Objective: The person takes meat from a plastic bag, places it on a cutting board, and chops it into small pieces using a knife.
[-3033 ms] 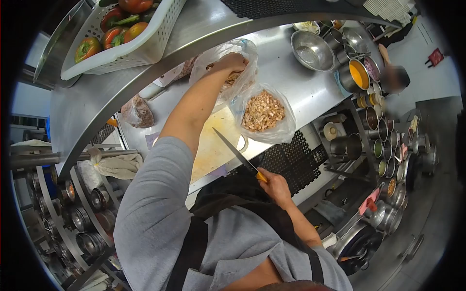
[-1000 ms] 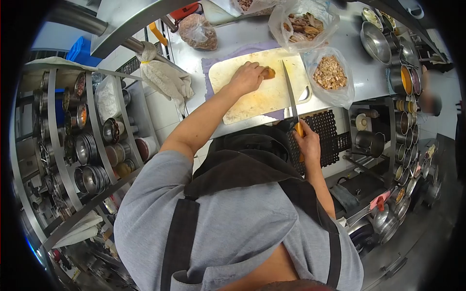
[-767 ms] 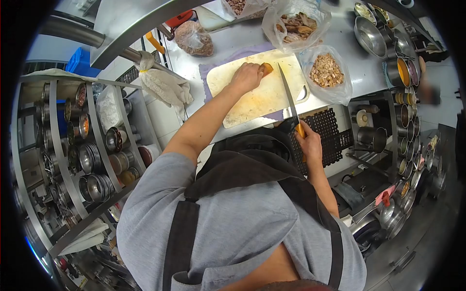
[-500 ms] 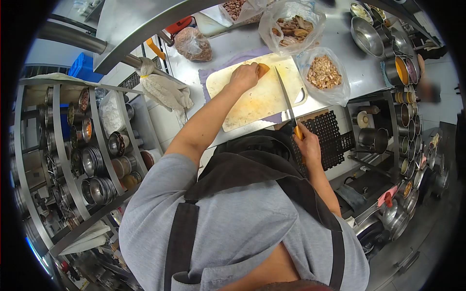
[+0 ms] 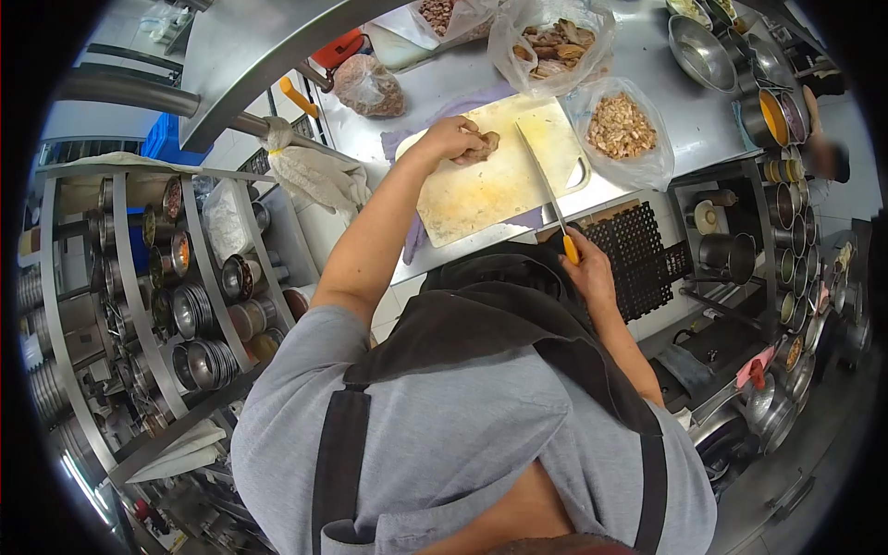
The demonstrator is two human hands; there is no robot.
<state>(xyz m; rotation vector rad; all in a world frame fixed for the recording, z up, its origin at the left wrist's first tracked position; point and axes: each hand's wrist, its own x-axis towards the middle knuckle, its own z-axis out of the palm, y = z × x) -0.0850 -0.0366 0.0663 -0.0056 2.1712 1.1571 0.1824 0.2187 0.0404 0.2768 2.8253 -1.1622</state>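
- My left fingers (image 5: 462,137) are curling over a brown piece of meat (image 5: 482,149) and appear to be pinching it, though their tips are partly hiding.
- The meat is sitting over the far part of the pale cutting board (image 5: 490,202), partly under those fingers, its free end showing to their right; whether it is pressing on the board, I'm not able to tell.
- It is looking light, soft and pliable, probably a little moist or greasy, so I'm expecting some slipping under a loose hold.
- Judging by its shape, the left end is offering the best hold, with the fingertips tucked back from the knife (image 5: 544,180).
- My right fingers (image 5: 585,266) are wrapping the knife's yellow handle; the blade is slanting over the board, well apart from the left fingers, with the meat lying between.
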